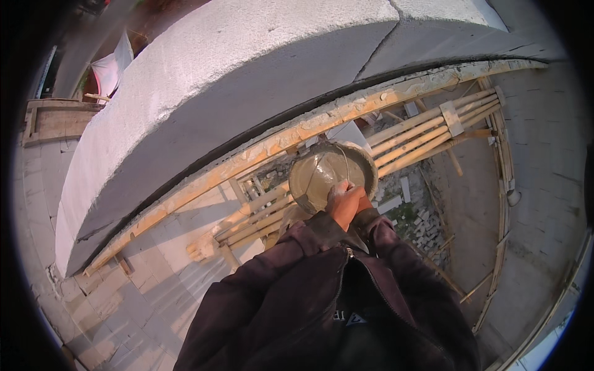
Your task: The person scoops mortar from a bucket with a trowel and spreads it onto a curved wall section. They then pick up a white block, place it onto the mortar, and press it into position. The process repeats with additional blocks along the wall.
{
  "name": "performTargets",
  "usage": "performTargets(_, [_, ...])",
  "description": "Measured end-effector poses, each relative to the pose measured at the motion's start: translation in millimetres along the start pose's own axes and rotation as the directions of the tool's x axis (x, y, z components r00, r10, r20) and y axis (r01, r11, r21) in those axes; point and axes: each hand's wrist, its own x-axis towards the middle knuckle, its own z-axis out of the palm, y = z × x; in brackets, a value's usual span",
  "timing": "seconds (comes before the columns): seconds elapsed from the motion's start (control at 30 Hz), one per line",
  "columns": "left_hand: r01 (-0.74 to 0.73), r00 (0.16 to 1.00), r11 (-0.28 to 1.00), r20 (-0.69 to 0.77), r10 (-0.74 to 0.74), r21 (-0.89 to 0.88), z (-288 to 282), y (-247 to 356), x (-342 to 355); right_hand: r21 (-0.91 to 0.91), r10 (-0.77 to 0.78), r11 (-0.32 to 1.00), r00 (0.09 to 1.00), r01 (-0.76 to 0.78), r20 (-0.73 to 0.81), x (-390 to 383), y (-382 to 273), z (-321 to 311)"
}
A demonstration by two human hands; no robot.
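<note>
A round bucket [312, 167] of wet grey mortar hangs or rests beside the bamboo poles in front of me, below a long mortar-crusted timber [365, 105]. Its wire handle runs up into the closed fingers of my left hand [340, 203]. My right hand [362, 201] is close against it, mostly hidden behind it; it looks closed, though what it grips is unclear. A curved white block structure [223, 86] rises above the timber, with a dark gap along its underside and a crack across it.
Bundled bamboo poles [408, 142] span an opening, with rubble and small blocks [421, 222] far below. Grey block walling [550, 136] curves along the right. A wooden board [68, 123], pale flooring [142, 303] and a pink-and-white sheet [111, 71] lie to the left.
</note>
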Motion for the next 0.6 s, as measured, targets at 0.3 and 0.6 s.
performTargets(0.3, [0.026, 0.999, 0.990, 0.036, -0.021, -0.140, -8.9, 11.3, -2.5, -0.334, 0.231, 0.921, 0.972, -0.201, 0.053, -57.0, -45.8, -74.1])
performTargets(0.6, [-0.029, 1.000, 0.996, 0.007, 0.029, -0.079, -19.1, -0.8, 8.0, -0.214, 0.210, 0.959, 0.972, -0.184, 0.104, -45.4, -49.7, -79.4])
